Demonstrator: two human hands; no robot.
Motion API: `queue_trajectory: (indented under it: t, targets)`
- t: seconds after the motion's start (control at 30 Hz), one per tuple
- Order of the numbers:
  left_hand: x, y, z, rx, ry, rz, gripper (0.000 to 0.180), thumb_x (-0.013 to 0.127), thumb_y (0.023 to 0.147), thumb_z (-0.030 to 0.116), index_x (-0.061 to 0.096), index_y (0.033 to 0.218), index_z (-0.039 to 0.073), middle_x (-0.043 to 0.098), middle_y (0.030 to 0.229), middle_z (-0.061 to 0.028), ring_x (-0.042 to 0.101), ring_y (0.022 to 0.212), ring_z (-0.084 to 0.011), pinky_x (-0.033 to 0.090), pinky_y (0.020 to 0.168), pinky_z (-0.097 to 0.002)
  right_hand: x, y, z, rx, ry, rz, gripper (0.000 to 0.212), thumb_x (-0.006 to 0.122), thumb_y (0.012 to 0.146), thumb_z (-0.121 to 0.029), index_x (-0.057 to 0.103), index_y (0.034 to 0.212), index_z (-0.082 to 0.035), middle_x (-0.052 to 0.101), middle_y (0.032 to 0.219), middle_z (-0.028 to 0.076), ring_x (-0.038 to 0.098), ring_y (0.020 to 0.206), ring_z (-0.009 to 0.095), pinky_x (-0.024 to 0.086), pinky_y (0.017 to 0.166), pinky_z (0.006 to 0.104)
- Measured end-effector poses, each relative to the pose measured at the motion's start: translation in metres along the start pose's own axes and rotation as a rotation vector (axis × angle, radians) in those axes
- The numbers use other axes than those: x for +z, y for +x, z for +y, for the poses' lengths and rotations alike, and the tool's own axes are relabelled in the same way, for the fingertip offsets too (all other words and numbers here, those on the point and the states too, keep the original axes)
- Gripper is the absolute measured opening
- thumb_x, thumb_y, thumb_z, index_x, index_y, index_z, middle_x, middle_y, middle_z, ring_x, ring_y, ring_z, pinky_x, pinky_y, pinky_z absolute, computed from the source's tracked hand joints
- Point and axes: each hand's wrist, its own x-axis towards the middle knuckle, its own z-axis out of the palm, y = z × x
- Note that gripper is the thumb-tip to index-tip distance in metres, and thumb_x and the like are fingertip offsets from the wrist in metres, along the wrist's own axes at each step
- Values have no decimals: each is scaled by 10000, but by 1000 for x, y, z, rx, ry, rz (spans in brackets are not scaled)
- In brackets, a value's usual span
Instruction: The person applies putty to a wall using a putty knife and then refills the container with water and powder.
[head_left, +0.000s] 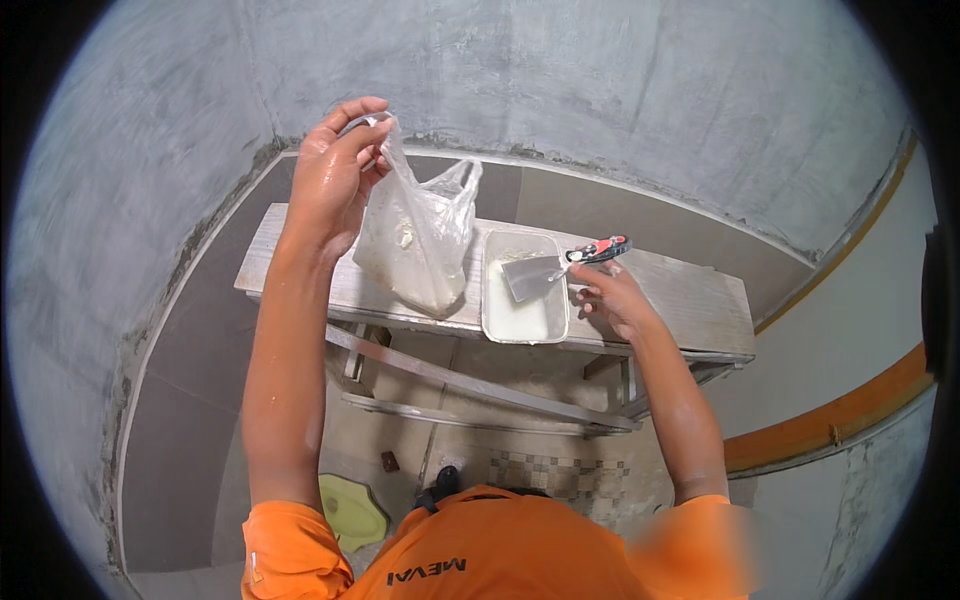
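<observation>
My left hand is raised over the left part of the bench, its fingers pinched on the top of a translucent white plastic bag. The bag's lower end reaches the bench top, and some pale material shows inside. To its right stands a white rectangular tub with a smooth whitish mass in it. A putty knife with a black and red handle has its wide metal blade over the tub. My right hand is at the handle's neck, thumb and finger against it, the other fingers loosely curled below.
Tub and bag are on a narrow whitish wooden bench by a grey plastered wall with dark tiles below. A yellow-green squat toilet is in the floor at lower left. A small brown piece lies near it.
</observation>
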Motion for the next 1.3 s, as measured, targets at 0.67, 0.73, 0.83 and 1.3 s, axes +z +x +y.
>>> queue_trajectory:
  t: [0.67, 0.73, 0.83, 1.3]
  targets:
    - [-13, 23, -45, 20, 179, -234, 232, 669, 907, 62, 676, 1138, 43, 629, 914, 4, 586, 810, -99, 510, 778, -294, 26, -48, -48, -401, 148, 85, 234, 647, 951, -161, 637, 1098, 21, 688, 944, 102, 690, 770, 176, 553, 690, 283]
    - [-18, 20, -42, 84, 273, -295, 267, 675, 872, 27, 675, 1139, 33, 637, 905, -2, 581, 787, -91, 508, 758, -287, 32, -58, -61, -457, 148, 115, 248, 652, 946, -168, 639, 1104, 23, 691, 951, 104, 690, 757, 178, 553, 677, 291]
    - [-21, 15, -36, 106, 399, -361, 331, 678, 805, -25, 677, 1133, 20, 638, 922, 1, 555, 779, -63, 492, 732, -260, 40, -67, -68, -522, 59, 129, 230, 657, 935, -130, 643, 1111, 19, 691, 957, 103, 688, 743, 170, 557, 659, 302]
    - [-42, 34, -82, 6, 986, -342, 265, 668, 905, 103, 680, 1145, -9, 708, 1001, -80, 638, 919, -162, 507, 872, -327, 26, -30, -31, -200, -4, 170, 293, 741, 908, -234, 645, 1117, -53, 689, 925, 33, 636, 754, 97, 495, 599, 248]
